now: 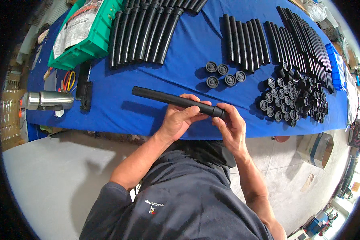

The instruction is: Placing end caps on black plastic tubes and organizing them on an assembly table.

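Fingers (188,105) of your left hand (182,120) are wrapped round the black tube (170,99), closed on it near its right end, thumb underneath. Your right hand (230,126) pinches the black end cap (217,112) at that same end of the tube, fingertips closed on it; can't tell if the cap is fully seated. Tube is held just above the near edge of the blue table (120,112), lying roughly level, left end pointing up-left and free. Loose caps: small group of five (224,74) beyond your hands, big pile (294,98) to the right. Short black tubes (244,40) laid in a row behind the five caps, long curved tubes (144,32) further left, thin rods (304,44) far right. Green bin (94,44) at the table's left, steel flask (48,100) lying near the left edge, black tool (84,86) beside it.
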A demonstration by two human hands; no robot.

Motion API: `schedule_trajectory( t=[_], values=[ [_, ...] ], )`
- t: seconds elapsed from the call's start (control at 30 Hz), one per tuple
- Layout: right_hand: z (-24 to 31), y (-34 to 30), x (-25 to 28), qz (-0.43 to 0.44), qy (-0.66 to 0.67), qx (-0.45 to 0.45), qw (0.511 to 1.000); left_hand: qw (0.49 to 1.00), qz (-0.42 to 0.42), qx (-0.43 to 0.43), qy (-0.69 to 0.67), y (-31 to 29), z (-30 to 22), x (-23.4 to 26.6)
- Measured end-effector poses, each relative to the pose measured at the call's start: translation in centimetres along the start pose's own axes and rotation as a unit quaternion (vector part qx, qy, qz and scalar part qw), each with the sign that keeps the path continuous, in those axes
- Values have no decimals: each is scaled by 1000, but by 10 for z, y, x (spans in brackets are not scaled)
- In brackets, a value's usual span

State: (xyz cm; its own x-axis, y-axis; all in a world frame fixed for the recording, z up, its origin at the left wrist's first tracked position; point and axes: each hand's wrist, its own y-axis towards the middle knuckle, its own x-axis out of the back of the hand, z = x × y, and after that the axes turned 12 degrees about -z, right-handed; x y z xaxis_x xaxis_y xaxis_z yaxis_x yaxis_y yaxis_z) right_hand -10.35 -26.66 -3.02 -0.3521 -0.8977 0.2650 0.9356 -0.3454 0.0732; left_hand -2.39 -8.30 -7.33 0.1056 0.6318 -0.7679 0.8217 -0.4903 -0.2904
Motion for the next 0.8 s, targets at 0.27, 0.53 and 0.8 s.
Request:
schedule_trajectory(
  t=[0.27, 0.53, 0.8],
  values=[
    [10, 9, 3, 33, 13, 12, 999, 999, 23, 36, 20, 2, -7, 0],
    [2, 0, 2, 30, -30, -58, 997, 996, 20, 37, -74, -1, -26, 21],
    [6, 6, 1, 45, -113, 97, 988, 996, 27, 14, -84, -1, -22, 25]
  ],
)
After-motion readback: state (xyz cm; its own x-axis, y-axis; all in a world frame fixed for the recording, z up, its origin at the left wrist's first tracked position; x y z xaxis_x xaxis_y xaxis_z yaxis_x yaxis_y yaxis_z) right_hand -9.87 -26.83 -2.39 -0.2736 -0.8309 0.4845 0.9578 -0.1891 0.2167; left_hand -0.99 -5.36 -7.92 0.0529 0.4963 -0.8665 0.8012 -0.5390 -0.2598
